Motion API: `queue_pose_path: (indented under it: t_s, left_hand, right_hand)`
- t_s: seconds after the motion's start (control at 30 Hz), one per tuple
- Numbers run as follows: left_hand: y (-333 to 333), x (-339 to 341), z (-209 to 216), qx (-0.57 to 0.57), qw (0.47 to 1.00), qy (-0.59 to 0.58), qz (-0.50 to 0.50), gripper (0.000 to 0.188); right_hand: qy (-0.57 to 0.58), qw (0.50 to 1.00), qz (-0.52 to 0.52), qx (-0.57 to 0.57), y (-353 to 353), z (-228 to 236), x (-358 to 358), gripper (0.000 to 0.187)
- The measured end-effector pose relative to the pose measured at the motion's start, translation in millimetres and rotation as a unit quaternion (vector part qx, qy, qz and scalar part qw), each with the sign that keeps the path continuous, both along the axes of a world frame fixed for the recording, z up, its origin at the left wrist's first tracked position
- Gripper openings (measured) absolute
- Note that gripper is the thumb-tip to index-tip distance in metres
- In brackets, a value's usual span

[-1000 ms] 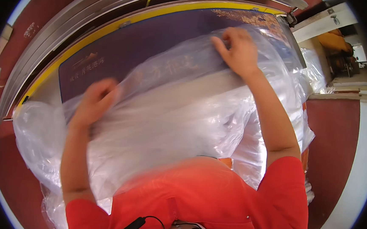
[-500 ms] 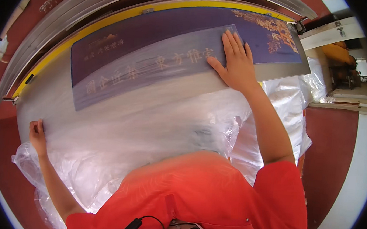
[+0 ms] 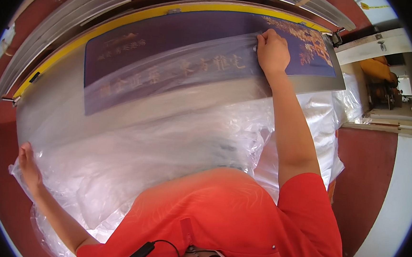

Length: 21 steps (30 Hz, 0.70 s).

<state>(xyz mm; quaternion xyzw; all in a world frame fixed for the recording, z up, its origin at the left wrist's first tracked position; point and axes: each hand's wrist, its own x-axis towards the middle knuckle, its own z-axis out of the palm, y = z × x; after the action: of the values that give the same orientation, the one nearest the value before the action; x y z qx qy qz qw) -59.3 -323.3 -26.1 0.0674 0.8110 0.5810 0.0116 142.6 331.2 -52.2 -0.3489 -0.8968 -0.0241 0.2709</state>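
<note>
A thin clear plastic film point(image 3: 162, 140) lies over the grey flat board and covers the lower part of a dark purple printed panel point(image 3: 199, 23). My right hand point(image 3: 273, 54) is closed at the film's far corner, over the panel, with its fingers curled and pinching the film. At the board's left edge, my left hand point(image 3: 30, 166) holds the film's near-left edge with bent fingers; their grip is partly hidden. The panel carries pale characters and a golden tree pattern on its right. Wrinkles run through the film toward my body.
A yellow strip point(image 3: 127, 20) with small clips borders the board's far side, backed by curved metal rails point(image 3: 80, 14). Crumpled plastic sheeting point(image 3: 319, 112) hangs at the right. Further right are a white door-like panel point(image 3: 376, 47) and some machinery point(image 3: 385, 88).
My right hand has gone from lying flat with spread fingers to a closed pinch at the film's corner. My left hand has moved slightly left and toward me; the film is more wrinkled.
</note>
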Motion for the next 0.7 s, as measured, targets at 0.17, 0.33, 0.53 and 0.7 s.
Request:
queue_pose_path:
  t_s: [0.17,0.33,0.53,0.7]
  left_hand:
    - [84,-29,23,0.099,0.978,0.130,0.131,0.016]
    - [87,-161,-44,-0.145,0.969,0.124,0.154,0.022]
    - [151,-228,-73,-0.241,0.935,0.129,0.227,0.042]
    - [143,-242,-85,-0.333,0.891,0.148,0.271,0.052]
  right_hand:
    - [0.263,0.894,0.088,-0.352,5,9,-9,0.020]
    - [0.234,0.932,0.075,-0.264,56,-11,-22,0.018]
    - [0.344,0.857,0.045,-0.382,89,9,-70,0.027]
    - [0.223,0.905,-0.045,-0.358,82,7,-74,0.034]
